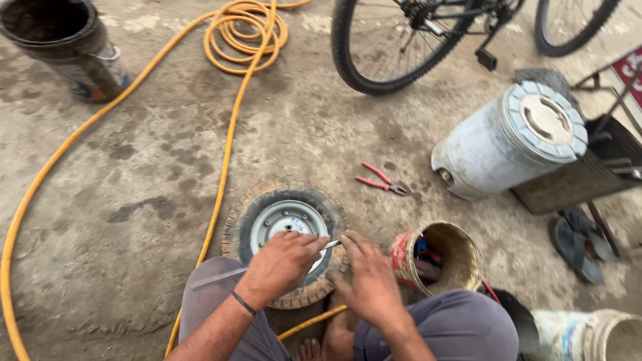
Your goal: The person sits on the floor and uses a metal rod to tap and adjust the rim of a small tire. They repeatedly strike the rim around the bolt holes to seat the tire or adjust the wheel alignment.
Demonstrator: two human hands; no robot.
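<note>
Low in the middle of the frame, a small wheel (286,244) lies flat on the concrete floor (134,174). It looks heavy and stiff, its knobbly tyre offering good purchase. The left hand (281,264) is clenched on a thin metal tool (331,245) at the rim; the right hand (368,281) presses down on the tyre, fingers spread and gripping nothing. The tool's tip and the near tread are hidden beneath the hands.

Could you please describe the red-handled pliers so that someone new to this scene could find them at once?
Start at the big white drum lying tilted on the concrete at the right. Just left of its lower end, beyond the small wheel under the hands, lie the pliers. They are the only loose tool on the bare floor, with two thin red handles spread apart.
</note>
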